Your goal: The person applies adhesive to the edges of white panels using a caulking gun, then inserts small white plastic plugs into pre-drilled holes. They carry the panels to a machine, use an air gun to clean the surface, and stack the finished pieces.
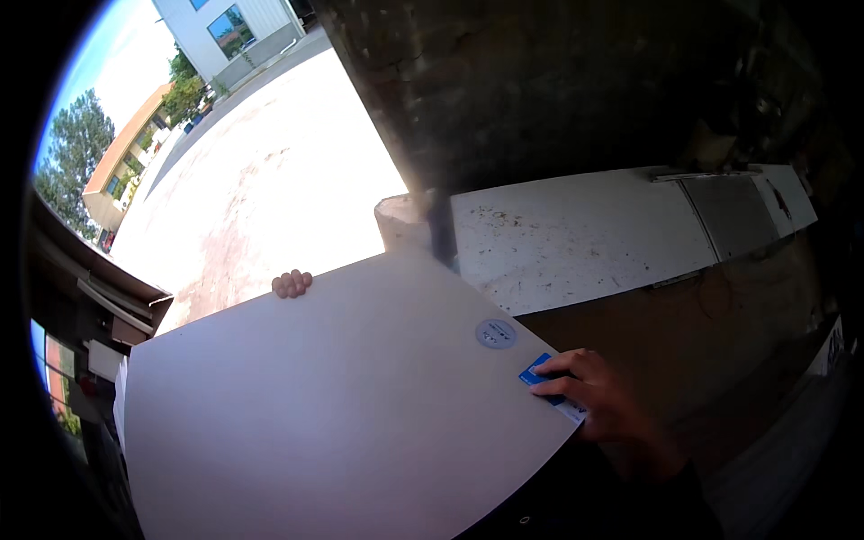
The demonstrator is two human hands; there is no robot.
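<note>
A large white panel [324, 405] fills the lower middle of the view, its flat face tilted toward me. Over its far edge curl the fingers of my left hand [292, 284]; the arm behind them is hidden by the panel. My right hand [598, 396] is closed on the panel's right edge near the corner. Its fingers lie over a blue and white label [542, 371], partly covering it. Above that hand, a round grey sticker [496, 334] is stuck on the panel's face.
Beyond the panel, a long white surface [585, 238] speckled with debris runs along a dark wall [540, 99]. A pale block-like post [405, 220] stands at its near end. Brightly lit ground [261, 198] lies outside to the left, with buildings [238, 36] behind.
</note>
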